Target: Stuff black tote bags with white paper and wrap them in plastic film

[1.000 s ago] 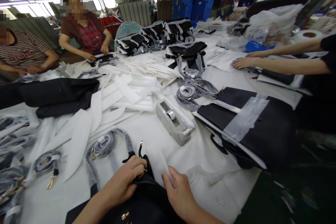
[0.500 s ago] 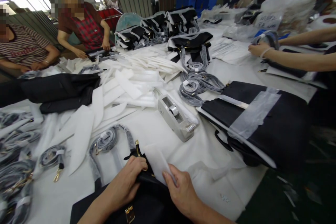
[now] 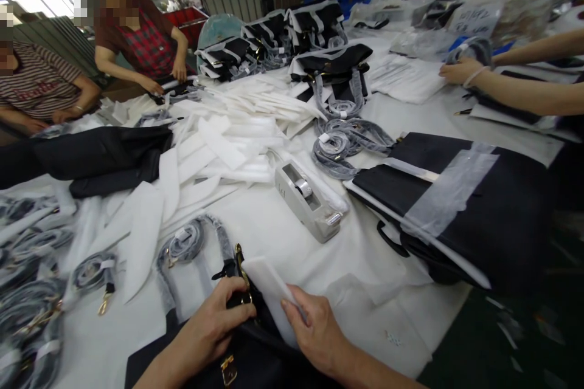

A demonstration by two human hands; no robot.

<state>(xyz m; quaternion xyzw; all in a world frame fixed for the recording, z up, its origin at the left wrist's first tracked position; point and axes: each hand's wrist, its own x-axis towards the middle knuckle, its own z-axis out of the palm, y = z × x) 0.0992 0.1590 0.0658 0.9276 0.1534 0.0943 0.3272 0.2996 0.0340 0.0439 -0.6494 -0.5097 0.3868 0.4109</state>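
A black handbag [image 3: 269,361] with a gold turn-lock [image 3: 229,371] lies directly before me, its near part cut off by the frame. My left hand [image 3: 212,325] is closed on the rim of its mouth, beside a gold zipper. In my right hand [image 3: 317,322], between thumb and fingers, is a white foam sheet [image 3: 269,292]. The sheet's lower part reaches down at the bag's opening; how deep it goes is hidden. From the bag a plastic-wrapped strap [image 3: 186,242] runs out and lies coiled on the table.
A grey tape dispenser [image 3: 308,200] stands mid-table. Beyond it lie loose white foam pieces [image 3: 221,143]. To the right is another black bag [image 3: 488,200] with wrapped straps. Coiled straps [image 3: 31,310] pile up at left. Co-workers' hands [image 3: 465,71] work at the right and far left.
The foam sheet has moved slightly left and down against the bag's opening. My left hand's fingers have shifted at the rim, and the mouth is wider. The view has turned slightly.
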